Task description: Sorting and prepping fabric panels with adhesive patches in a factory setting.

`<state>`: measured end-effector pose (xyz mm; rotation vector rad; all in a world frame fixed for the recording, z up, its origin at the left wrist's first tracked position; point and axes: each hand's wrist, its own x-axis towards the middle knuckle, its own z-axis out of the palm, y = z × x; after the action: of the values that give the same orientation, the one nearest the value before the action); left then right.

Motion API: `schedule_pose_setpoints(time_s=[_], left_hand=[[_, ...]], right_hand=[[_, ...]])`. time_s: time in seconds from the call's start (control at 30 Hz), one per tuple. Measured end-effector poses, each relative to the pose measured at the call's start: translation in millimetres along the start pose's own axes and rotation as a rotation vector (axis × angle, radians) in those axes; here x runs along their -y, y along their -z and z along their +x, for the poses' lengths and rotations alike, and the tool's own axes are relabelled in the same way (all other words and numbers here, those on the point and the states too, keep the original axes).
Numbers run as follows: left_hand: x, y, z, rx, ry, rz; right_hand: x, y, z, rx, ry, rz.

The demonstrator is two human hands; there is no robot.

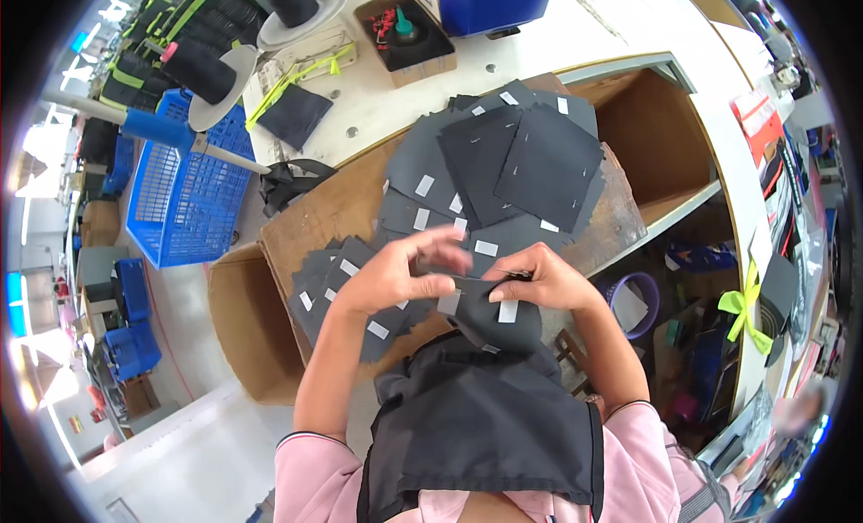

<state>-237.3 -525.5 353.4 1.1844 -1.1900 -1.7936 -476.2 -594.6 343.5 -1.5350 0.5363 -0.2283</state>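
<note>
My right hand (547, 278) pinches the upper edge of a dark grey fabric piece (481, 323) with white labels, just above my apron. Beside it, my left hand (404, 273) has its thumb and fingers apart. Its fingertips are blurred, and the thumb is close to the piece's left corner; whether it touches cannot be told. Beyond both hands lies a broad pile of dark grey pieces (413, 159) with white labels, with dark squares (550, 168) on top. Another heap of labelled pieces (316, 285) sits left of my left forearm.
Cardboard (337, 204) lies under the piles, with an open carton (243, 321) at the left. A white table (593, 28) carries thread cones (292, 1), a small box (404, 37) and a blue bin (490, 6). A blue basket (184, 199) stands left; a purple bin (640, 318) stands right.
</note>
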Motion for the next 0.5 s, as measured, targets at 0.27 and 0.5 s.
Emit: schedule_pose_setpoints(time_s=[0.27, 0.5], left_hand=[[11, -23, -8, -0.283, 0.196, -0.135], [1, -37, -3, -0.366, 0.067, -0.198]], right_hand=[[11, -21, -2, -0.943, 0.313, -0.779], [10, -49, -19, -0.655, 0.224, -0.538]])
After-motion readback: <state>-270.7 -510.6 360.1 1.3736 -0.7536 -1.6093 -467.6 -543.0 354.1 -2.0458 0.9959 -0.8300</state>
